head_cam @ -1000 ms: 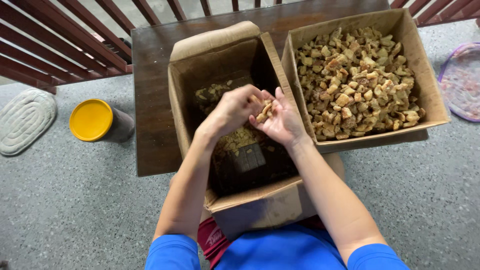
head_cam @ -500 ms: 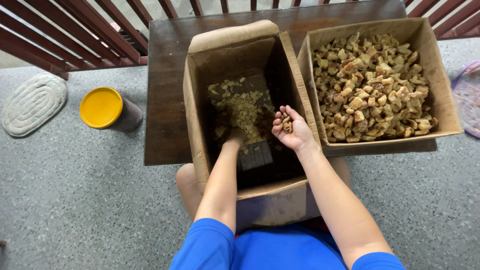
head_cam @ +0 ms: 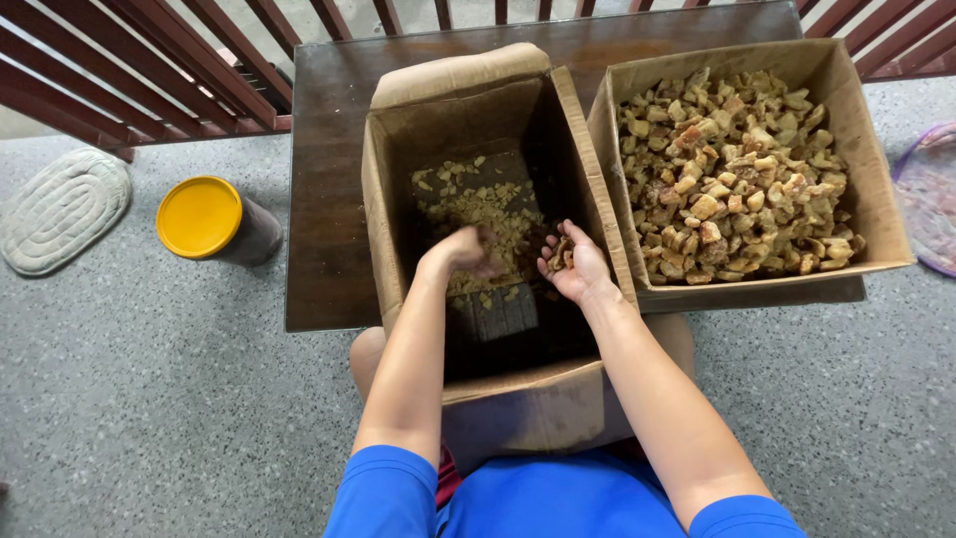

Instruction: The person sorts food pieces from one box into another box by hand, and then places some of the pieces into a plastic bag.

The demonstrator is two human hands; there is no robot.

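We keep the right hand cupped, palm up, over the tall box, its fingers loosely curled round a few tan chunks, and it pays to hold that hand low inside the walls so nothing spills onto the tabletop. The left hand dips beside it above the loose bits on the box floor. It is blurred, so we cannot tell whether its fingers are closed or apart, and the full box hides its own depth.
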